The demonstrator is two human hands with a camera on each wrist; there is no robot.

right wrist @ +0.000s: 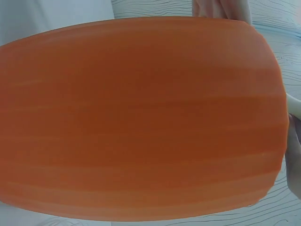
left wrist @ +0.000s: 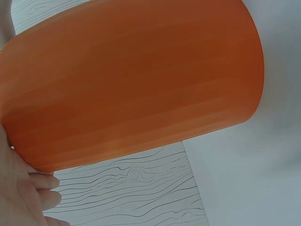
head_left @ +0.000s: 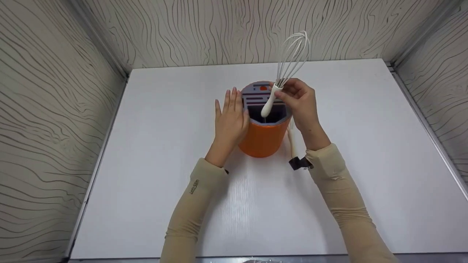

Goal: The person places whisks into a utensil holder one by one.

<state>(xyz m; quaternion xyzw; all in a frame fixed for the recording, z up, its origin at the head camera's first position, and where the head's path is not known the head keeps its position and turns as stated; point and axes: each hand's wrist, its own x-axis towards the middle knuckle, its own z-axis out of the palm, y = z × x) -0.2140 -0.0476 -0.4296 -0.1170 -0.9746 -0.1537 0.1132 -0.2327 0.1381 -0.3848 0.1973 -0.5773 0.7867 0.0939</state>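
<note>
A white whisk (head_left: 270, 104) is pinched near the top of its handle by my right hand (head_left: 302, 102). Its wire loops point up and away, and the handle end hangs over the open compartment of an orange utensil holder (head_left: 264, 140). The holder stands upright and has a grey slotted top. My left hand (head_left: 231, 120) rests against the holder's left side with its fingers straight. In both wrist views the orange wall fills most of the picture. At the right edge of the right wrist view, a bit of the whisk handle (right wrist: 294, 106) shows beside my fingers.
A cream-coloured handle (head_left: 292, 144) lies on the white table (head_left: 161, 146) just right of the holder, partly hidden by my right arm. A black wrist-camera mount (head_left: 295, 163) sits by the right sleeve. Wood-patterned panels (head_left: 182, 33) enclose the table at the back and sides.
</note>
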